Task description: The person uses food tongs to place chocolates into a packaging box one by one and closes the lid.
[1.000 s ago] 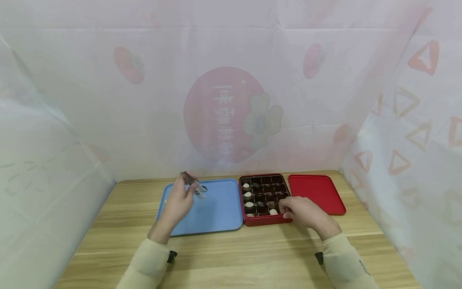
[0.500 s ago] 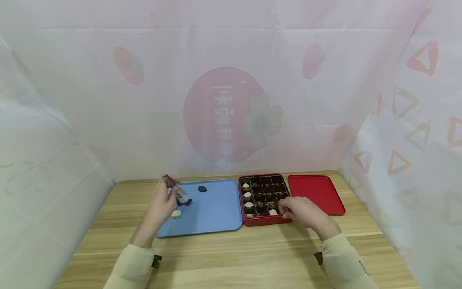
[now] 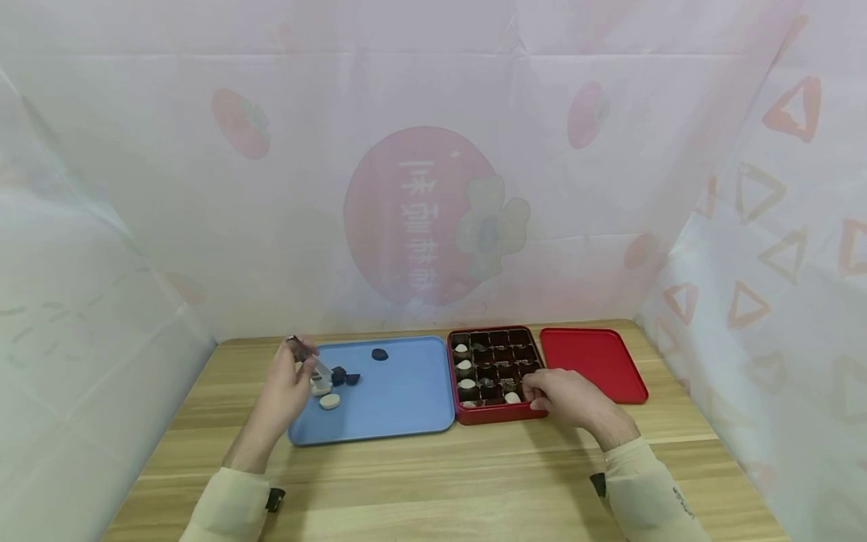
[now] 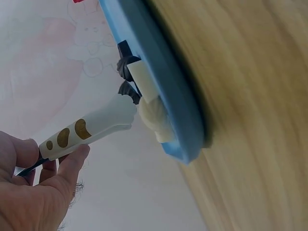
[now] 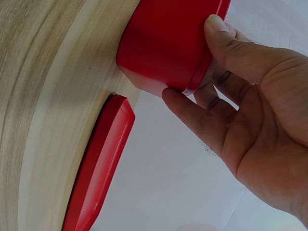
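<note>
My left hand (image 3: 279, 391) holds small food tongs by their upper end, thumb on one side and fingers on the other. The tongs (image 4: 89, 132) are white with gold-brown spots and have scalloped tips. These tips slant down over the left end of a blue tray (image 3: 400, 395), close to white and dark pieces. A round white piece (image 3: 330, 402) and a dark shell-shaped piece (image 4: 126, 67) lie there. My right hand (image 3: 572, 395) grips the near right corner of a red box (image 5: 168, 43), thumb at the rim and forefinger along the side. The box's brown compartments hold several white and dark pieces.
A flat red lid (image 3: 596, 365) lies to the right of the box. One dark piece (image 3: 379, 354) lies apart toward the tray's back. Pale printed sheets (image 3: 433, 218) wall in the wooden table (image 3: 433, 482) at the back and both sides.
My left hand has moved left and lower with the tongs, from mid-tray to the pieces at the tray's left end. The right hand has stayed on the box corner.
</note>
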Action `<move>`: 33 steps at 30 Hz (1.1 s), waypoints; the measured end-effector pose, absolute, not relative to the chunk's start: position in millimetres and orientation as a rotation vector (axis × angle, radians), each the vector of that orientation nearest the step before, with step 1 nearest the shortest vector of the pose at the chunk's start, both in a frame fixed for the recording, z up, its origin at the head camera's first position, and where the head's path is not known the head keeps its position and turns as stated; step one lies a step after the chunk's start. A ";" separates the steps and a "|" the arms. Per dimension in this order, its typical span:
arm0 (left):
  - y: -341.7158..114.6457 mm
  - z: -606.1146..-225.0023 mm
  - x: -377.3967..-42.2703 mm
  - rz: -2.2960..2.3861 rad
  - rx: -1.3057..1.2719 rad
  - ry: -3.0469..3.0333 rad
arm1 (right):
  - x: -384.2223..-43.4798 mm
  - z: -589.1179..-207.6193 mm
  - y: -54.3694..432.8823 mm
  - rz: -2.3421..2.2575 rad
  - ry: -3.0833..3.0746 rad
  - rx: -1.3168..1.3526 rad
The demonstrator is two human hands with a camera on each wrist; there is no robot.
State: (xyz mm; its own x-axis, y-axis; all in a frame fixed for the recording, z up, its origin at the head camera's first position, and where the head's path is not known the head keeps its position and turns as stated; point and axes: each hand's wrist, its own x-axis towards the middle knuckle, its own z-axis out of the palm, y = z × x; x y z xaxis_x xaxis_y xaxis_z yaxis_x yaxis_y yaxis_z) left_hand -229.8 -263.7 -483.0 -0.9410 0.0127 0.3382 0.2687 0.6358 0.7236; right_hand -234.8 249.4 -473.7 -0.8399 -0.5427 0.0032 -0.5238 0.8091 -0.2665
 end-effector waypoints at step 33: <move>-241.0 -475.9 -235.6 -1.161 -0.212 -2.486 | -236.5 -476.4 250.5 -0.379 2.921 -0.850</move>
